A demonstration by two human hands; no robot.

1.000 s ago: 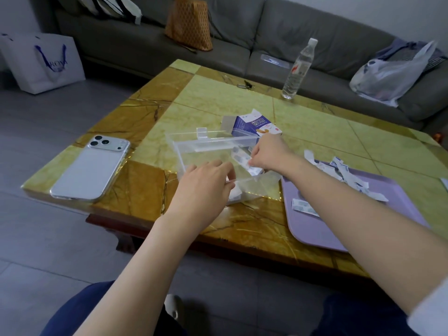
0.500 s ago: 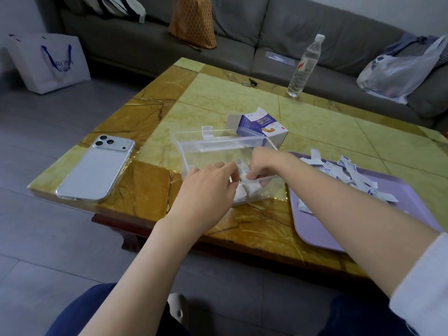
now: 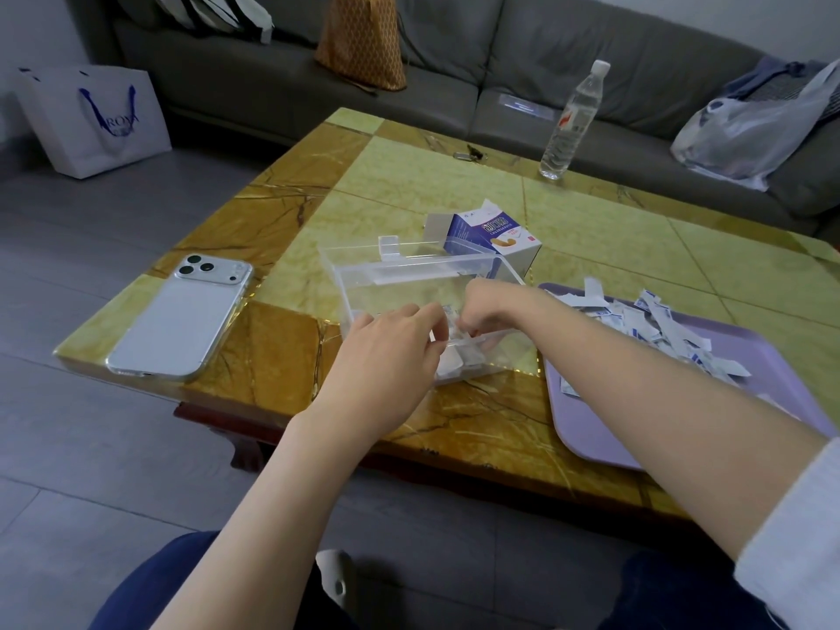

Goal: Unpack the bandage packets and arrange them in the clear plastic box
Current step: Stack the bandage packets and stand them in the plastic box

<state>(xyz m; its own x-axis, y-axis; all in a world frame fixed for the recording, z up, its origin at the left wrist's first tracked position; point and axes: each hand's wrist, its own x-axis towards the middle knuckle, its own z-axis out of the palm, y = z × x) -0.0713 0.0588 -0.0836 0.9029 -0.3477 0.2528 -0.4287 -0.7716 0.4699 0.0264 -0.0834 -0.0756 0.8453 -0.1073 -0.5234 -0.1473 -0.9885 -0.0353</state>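
Clear plastic box (image 3: 411, 267) on marble table (image 3: 432, 175) by grey sofa (image 3: 522, 47): right hand (image 3: 488, 306) pinches bandage packets (image 3: 459, 362), left hand (image 3: 386, 352) unclear.

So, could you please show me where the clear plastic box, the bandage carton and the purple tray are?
clear plastic box (image 3: 432, 271): head view, on its far wall.
bandage carton (image 3: 497, 234): head view, on its printed blue side.
purple tray (image 3: 791, 370): head view, on the bare floor near its right end.
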